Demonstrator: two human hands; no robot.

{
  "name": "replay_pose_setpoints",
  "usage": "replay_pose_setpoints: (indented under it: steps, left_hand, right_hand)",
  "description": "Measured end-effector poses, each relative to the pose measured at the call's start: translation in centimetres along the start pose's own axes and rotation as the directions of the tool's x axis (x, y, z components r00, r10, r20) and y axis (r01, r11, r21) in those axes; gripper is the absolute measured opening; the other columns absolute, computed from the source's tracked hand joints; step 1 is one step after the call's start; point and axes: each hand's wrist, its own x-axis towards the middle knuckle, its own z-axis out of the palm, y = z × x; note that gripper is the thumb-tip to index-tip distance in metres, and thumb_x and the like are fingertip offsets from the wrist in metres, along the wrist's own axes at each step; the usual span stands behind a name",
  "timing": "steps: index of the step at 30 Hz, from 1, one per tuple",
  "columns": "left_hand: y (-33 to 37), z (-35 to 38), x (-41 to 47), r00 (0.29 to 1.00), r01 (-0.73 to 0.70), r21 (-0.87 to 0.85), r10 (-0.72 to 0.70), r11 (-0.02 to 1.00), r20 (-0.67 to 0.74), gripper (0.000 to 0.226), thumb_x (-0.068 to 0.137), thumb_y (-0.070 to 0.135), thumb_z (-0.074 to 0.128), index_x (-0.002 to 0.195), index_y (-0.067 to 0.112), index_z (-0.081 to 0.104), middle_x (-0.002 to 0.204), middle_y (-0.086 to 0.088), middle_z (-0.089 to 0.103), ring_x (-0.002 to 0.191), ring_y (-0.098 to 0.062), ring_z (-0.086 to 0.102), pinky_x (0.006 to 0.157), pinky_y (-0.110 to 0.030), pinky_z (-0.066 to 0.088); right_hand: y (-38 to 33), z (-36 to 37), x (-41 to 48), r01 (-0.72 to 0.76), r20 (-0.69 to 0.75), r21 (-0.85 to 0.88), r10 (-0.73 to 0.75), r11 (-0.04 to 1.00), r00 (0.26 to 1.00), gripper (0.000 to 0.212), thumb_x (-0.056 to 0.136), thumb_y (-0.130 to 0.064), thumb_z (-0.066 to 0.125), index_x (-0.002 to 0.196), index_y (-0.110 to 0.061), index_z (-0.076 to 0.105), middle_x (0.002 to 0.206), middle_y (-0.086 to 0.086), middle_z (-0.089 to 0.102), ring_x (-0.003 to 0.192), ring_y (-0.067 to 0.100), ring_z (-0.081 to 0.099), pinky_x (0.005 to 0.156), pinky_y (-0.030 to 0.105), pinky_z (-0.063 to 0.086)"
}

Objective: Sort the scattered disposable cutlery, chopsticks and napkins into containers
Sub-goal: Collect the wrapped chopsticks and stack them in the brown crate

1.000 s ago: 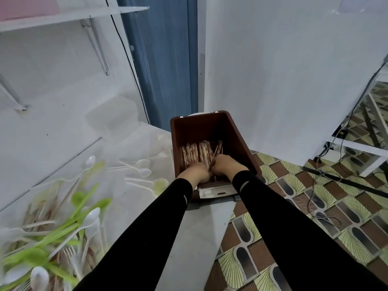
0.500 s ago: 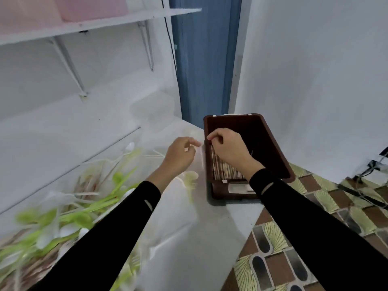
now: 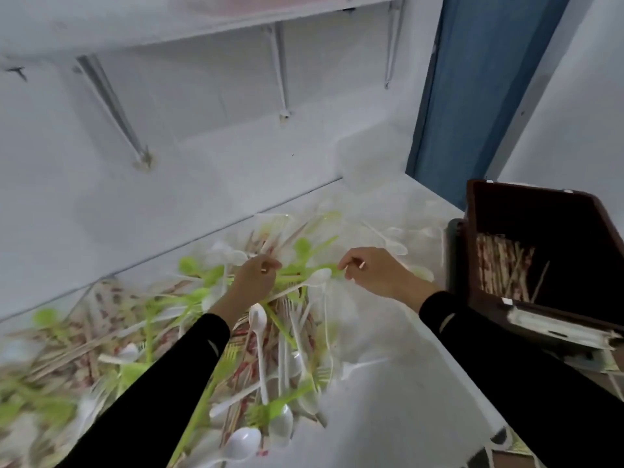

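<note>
Left hand (image 3: 255, 280): fingers curled at the far end of the pile, tips among green spoons (image 3: 304, 246). I cannot tell whether they pinch anything.
Right hand (image 3: 380, 275): fingers curled just beside a white spoon (image 3: 317, 276). Blur hides any grip.
Wrapped chopsticks (image 3: 84, 349): scattered under the plastic cutlery on the table (image 3: 388, 383). More lie in the brown container (image 3: 540, 204) at right.
Handling: I judge them light, thin and stiff. The paper sleeves should give grip, while the spoons look slippery.
Hold point: mid-length, gathered parallel, once the spoons lying on top are cleared.
</note>
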Motion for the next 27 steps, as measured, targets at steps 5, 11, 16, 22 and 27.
replay_pose_setpoints:
  steps: [5, 11, 16, 22, 27]
  left_hand:
    - [-3.1, -2.0, 0.8, 0.991, -0.032, 0.054, 0.039, 0.998, -0.131, 0.028, 0.088, -0.004, 0.049, 0.102, 0.01, 0.069, 0.109, -0.006, 0.066, 0.082, -0.022, 0.06, 0.064, -0.018, 0.038]
    - [-4.8, -2.2, 2.2, 0.979, -0.166, 0.395, 0.104, 0.903, 0.175, 0.049, 0.093, 0.014, 0.038, 0.141, 0.02, 0.049, 0.152, -0.001, 0.039, 0.141, -0.024, 0.031, 0.115, -0.035, 0.025]
    - [-4.5, -2.8, 2.6, 0.959, -0.263, 0.587, 0.14, 0.766, 0.247, 0.034, 0.103, 0.031, 0.039, 0.132, 0.03, 0.057, 0.129, -0.001, 0.057, 0.124, -0.026, 0.044, 0.102, -0.037, 0.033]
    - [-4.5, -3.1, 5.1, 0.99, -0.115, 0.323, 0.135, 0.939, -0.039, 0.018, 0.097, 0.022, 0.052, 0.106, 0.012, 0.064, 0.1, -0.01, 0.068, 0.095, -0.031, 0.063, 0.083, -0.037, 0.049]
    - [-4.2, -3.6, 8.0, 0.979, 0.113, 0.471, -0.178, 0.875, 0.096, 0.077, 0.088, 0.047, 0.065, 0.141, 0.0, 0.035, 0.137, -0.018, 0.041, 0.129, -0.036, 0.04, 0.104, -0.038, 0.033]
  right_hand:
    - [-1.5, 3.3, 2.4, 0.028, 0.08, -0.078, -0.022, 0.997, 0.997, 0.021, 0.092, -0.013, 0.052, 0.094, -0.022, 0.071, 0.081, -0.016, 0.059, 0.068, 0.003, 0.053, 0.069, 0.023, 0.046]
    - [-3.9, 6.7, 5.7, 0.193, 0.103, -0.194, -0.176, 0.962, 0.979, 0.026, 0.096, -0.012, 0.048, 0.109, -0.015, 0.069, 0.105, -0.002, 0.06, 0.106, 0.016, 0.053, 0.084, 0.032, 0.046]
    - [-4.9, 9.0, 7.9, 0.25, 0.221, -0.261, -0.194, 0.933, 0.956, 0.041, 0.093, -0.001, 0.041, 0.127, -0.015, 0.059, 0.132, 0.002, 0.056, 0.126, 0.02, 0.045, 0.096, 0.033, 0.042]
    - [-5.0, 9.9, 11.4, 0.272, 0.3, -0.332, -0.173, 0.903, 0.938, 0.059, 0.088, 0.01, 0.037, 0.139, -0.016, 0.051, 0.147, -0.002, 0.045, 0.137, 0.018, 0.038, 0.105, 0.028, 0.036]
    - [-3.5, 10.6, 13.1, 0.314, 0.336, -0.411, -0.178, 0.856, 0.925, 0.039, 0.097, -0.007, 0.041, 0.132, -0.014, 0.057, 0.134, 0.004, 0.052, 0.126, 0.024, 0.045, 0.093, 0.033, 0.043]
